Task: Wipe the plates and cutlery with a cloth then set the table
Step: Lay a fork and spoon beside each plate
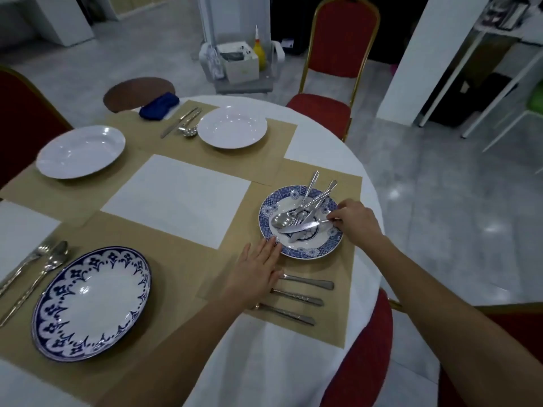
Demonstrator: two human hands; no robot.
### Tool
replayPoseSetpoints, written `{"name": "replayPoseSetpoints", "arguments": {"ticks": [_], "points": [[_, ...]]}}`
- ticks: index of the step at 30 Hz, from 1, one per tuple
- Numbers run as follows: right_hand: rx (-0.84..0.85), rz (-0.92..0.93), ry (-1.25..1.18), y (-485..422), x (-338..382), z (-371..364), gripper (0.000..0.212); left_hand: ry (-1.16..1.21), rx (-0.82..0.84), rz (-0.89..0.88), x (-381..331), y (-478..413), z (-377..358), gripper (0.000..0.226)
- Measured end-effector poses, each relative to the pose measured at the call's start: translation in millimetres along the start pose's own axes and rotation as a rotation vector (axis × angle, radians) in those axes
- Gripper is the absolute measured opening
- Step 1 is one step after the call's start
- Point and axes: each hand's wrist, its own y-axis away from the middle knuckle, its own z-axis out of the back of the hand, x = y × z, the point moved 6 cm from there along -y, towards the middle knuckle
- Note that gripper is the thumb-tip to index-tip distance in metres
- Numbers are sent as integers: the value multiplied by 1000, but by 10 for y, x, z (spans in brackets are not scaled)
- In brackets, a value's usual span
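Note:
A blue-patterned plate [305, 252] on the right placemat holds several pieces of cutlery [296, 220]. My right hand [357, 220] pinches the handle of a knife [299, 227] lying across that plate. My left hand [258, 274] lies flat and open on the placemat, fingertips touching the plate's near rim, covering the ends of three cutlery handles [302, 298] laid below the plate. A blue cloth [159, 106] sits at the table's far edge. A large blue-rimmed plate [91, 304] sits near left with a fork and spoon [38, 268] beside it.
Two white plates [80, 151] [232, 131] sit on far placemats, with cutlery [183, 121] beside the far one. Red chairs [338, 63] stand around the round white-clothed table [323, 133]. A box and a yellow bottle [259, 51] are on the floor beyond.

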Motion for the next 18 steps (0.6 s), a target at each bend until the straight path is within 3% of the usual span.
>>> {"name": "replayPoseSetpoints", "arguments": {"ticks": [4,13,18], "points": [[-23,-2,18,-25,-9,19,21,17,5,21,-6,-2,26,62],[15,-110,10,76,33,96,11,58,-1,13,34,69,71,65],[-64,-123,-291,205,367,187,9,119,-97,90,478,477,295,76]]}}
